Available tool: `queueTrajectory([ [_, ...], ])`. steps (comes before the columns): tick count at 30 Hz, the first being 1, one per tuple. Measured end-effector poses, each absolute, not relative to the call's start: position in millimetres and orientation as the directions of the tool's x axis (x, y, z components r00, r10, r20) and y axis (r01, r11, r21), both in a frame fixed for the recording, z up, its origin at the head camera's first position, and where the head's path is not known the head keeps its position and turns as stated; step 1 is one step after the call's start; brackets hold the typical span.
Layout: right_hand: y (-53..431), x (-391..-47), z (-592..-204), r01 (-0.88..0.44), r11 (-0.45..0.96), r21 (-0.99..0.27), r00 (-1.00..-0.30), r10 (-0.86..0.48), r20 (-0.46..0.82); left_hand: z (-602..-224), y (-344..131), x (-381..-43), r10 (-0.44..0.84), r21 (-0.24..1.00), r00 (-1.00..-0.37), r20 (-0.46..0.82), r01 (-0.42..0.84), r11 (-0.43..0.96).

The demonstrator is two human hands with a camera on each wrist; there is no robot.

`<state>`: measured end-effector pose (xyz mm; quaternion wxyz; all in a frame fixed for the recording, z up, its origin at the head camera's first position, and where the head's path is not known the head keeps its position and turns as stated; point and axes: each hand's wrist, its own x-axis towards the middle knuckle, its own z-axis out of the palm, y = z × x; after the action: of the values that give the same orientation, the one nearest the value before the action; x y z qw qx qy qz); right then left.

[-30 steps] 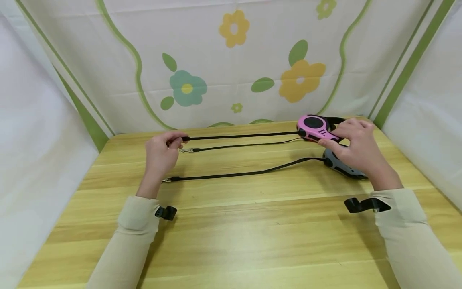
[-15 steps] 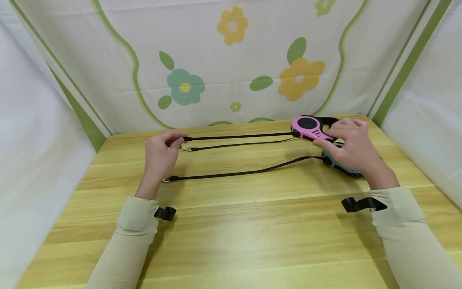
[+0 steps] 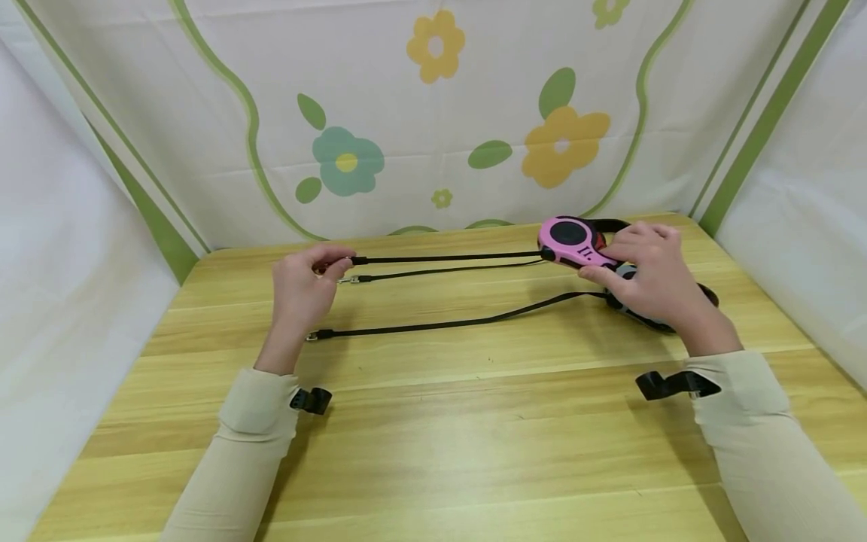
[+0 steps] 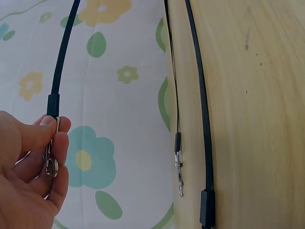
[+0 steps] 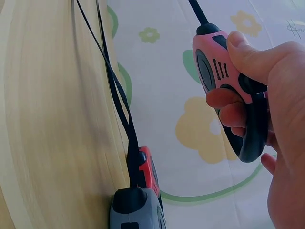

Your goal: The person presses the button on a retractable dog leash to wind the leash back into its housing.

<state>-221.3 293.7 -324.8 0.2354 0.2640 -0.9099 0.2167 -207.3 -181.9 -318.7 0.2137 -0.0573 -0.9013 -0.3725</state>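
Note:
A pink and black retractable dog leash (image 3: 566,232) is held up at the back right of the table, its handle gripped by my right hand (image 3: 653,275). In the right wrist view my thumb lies on the pink casing (image 5: 220,64) and the fingers curl through the black handle loop. The leash's black strap (image 3: 450,257) runs nearly straight across to my left hand (image 3: 303,290). There, thumb and fingers pinch the metal snap hook (image 4: 51,167) at the strap's end. Behind my right hand, a grey retractable leash (image 5: 138,210) lies partly hidden.
A red leash (image 5: 148,167) lies beyond the grey one. Their two straps stretch left over the wooden table (image 3: 433,444), ending in a far snap hook (image 4: 179,167) and a nearer one (image 3: 313,336). A flowered cloth (image 3: 413,113) hangs at the back; white cloth flanks both sides.
My right hand has moved left with the pink leash, and the strap between my hands has become shorter. The left hand keeps its hold on the snap hook in nearly the same place.

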Motion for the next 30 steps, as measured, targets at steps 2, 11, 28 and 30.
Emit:
queueTrajectory([
  [2, 292.7, -220.7, -324.3, -0.578, 0.768, -0.276, -0.758, -0.379, 0.531, -318.7, -181.6, -207.0, -0.052, 0.644, -0.901, 0.432, 0.267, 0.717],
  [11, 287.8, -220.3, -322.6, -0.579, 0.766, -0.28, -0.762, -0.387, 0.518, -317.7, -179.5, -206.4, -0.039, 0.641, -0.902, 0.429, 0.274, 0.717],
  [28, 285.1, -219.7, -322.9, -0.572, 0.768, -0.287, -0.776, -0.394, 0.493, -316.8, -175.0, -203.3, -0.027, 0.627, -0.907, 0.42, 0.269, 0.732],
  [30, 285.1, -219.4, -322.9, -0.572, 0.769, -0.285, -0.775, -0.393, 0.495, -317.0, -174.4, -203.3, -0.024, 0.627, -0.906, 0.422, 0.273, 0.73],
])
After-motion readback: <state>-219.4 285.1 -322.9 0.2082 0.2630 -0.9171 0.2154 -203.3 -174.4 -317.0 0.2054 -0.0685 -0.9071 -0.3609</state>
